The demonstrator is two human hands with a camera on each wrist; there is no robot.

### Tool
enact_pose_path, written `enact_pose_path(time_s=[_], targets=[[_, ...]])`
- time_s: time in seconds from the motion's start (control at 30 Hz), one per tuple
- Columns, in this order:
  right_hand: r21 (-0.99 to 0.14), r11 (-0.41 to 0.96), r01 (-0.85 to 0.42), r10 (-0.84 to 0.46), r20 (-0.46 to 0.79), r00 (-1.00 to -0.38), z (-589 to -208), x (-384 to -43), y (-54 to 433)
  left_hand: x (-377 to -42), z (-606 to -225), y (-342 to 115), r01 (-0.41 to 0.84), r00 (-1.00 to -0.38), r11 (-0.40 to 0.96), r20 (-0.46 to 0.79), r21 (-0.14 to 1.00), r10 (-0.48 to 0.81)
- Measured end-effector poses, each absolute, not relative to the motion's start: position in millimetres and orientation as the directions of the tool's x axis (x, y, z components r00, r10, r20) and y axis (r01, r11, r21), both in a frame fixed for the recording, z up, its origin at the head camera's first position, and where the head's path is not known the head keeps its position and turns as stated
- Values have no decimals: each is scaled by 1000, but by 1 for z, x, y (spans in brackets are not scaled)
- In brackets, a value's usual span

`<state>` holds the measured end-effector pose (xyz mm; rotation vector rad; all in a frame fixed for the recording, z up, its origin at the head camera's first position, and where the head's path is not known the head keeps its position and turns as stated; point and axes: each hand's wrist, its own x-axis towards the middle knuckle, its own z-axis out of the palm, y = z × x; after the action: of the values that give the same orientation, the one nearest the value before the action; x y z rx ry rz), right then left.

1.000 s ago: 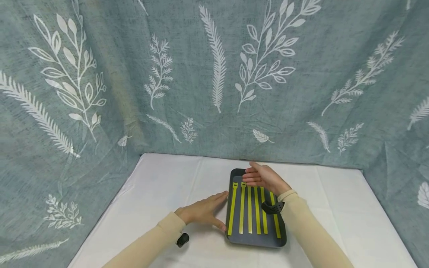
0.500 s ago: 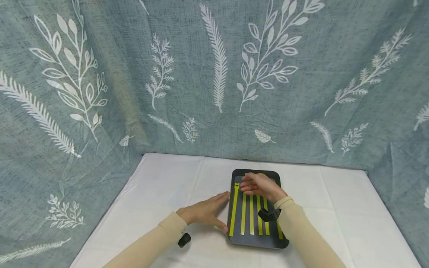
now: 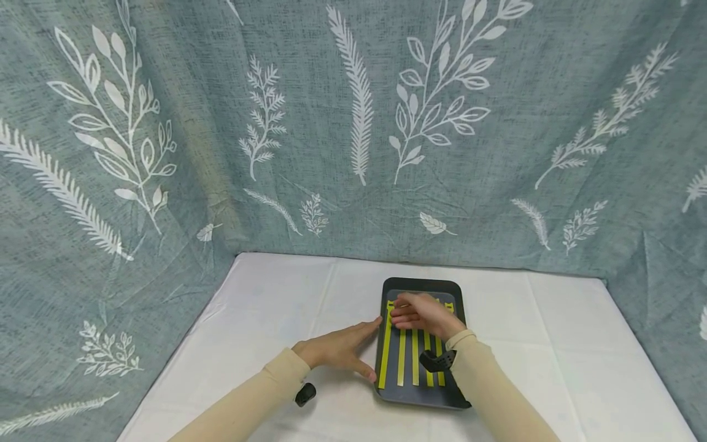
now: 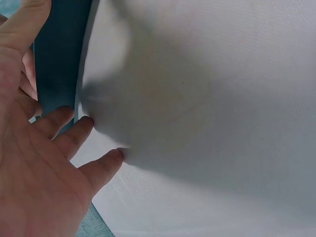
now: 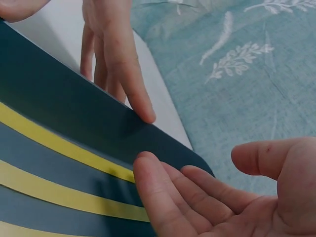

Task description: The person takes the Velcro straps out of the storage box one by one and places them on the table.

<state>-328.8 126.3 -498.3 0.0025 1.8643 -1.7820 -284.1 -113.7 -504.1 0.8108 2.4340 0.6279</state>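
A dark grey rectangular tray (image 3: 422, 284) lies on the white cloth, holding several flat yellow straps (image 3: 415, 362) with slotted heads, laid side by side lengthwise. My left hand (image 3: 339, 348) is at its left side, fingers spread and thumb apart, with the index fingertip on the rim in the right wrist view. Over the far left part of the tray is my right hand (image 3: 422, 314), palm turned left, thumb apart from the fingers. In the right wrist view its fingertips (image 5: 146, 160) overlap the end of the leftmost yellow strap (image 5: 64, 143); nothing shows in its grasp. The hand and sleeve hide parts of the other straps.
White cloth (image 3: 287, 294) covers the table around the tray. Behind and on both sides hangs a grey-green curtain (image 3: 309, 135) with white leaf prints. A black wrist device (image 3: 305, 394) shows under the left sleeve, another black wrist device (image 3: 436, 360) at the right cuff.
My right hand has moved left and nearer, from the tray's far right part to over the heads of the left straps. My left hand stays at the rim.
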Motion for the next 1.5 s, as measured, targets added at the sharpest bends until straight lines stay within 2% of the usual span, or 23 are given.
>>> enact_pose_path(time_s=[0.43,0.83,1.1,1.5], targets=[[-928,72,367,-411,-363,-836,-506,-320,124,-284,-504,-115,394,-691,705,-315,590,650],[-922,87,378,-378,-382,-843,-498,-322,127,-295,-496,-113,385,-691,697,-312,605,653],[-923,86,374,-383,-377,-843,-514,-316,122,-288,-505,-115,336,-685,685,-332,646,649],[-930,36,365,-390,-349,-852,-518,-315,114,-287,-505,-115,356,-683,672,-310,650,661]])
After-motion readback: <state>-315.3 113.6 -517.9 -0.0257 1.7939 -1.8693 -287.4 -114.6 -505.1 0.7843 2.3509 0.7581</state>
